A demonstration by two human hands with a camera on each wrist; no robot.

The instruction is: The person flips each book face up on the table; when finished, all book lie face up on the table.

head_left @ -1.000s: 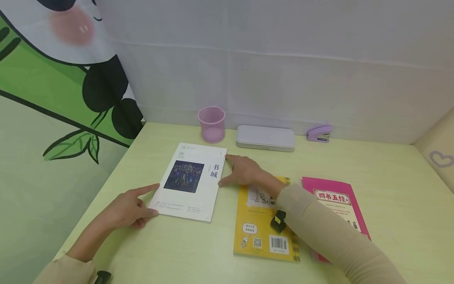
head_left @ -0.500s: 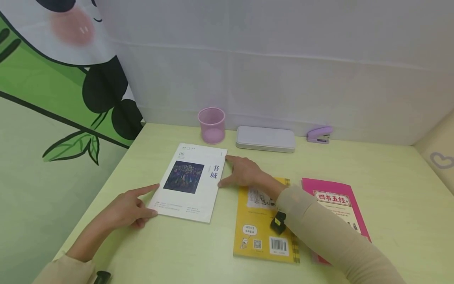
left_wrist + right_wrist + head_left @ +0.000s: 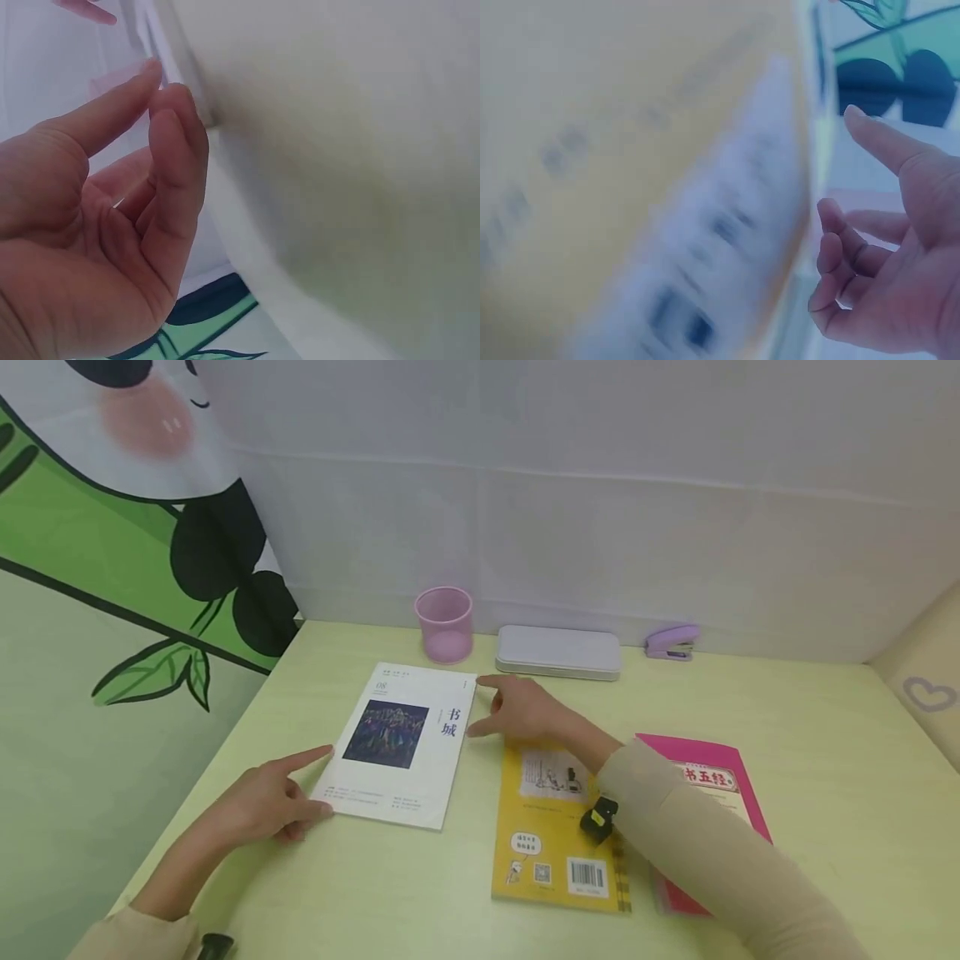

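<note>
A white magazine with a dark cover picture lies flat on the pale green table. My left hand rests at its lower left corner, forefinger and thumb straight against the edge; the left wrist view shows that hand with its fingers loosely spread. My right hand hovers at the magazine's upper right corner, forefinger pointing and thumb close to the right edge; whether it touches is unclear. In the right wrist view the right hand holds nothing. Its forearm crosses a yellow book.
A pink book lies right of the yellow one. Along the back wall stand a pink cup, a white pencil case and a purple stapler. A panda curtain hangs past the table's left edge.
My right hand has risen a little and drawn slightly back from the magazine's right edge, uncovering more of the yellow book. My left hand and the magazine have stayed put.
</note>
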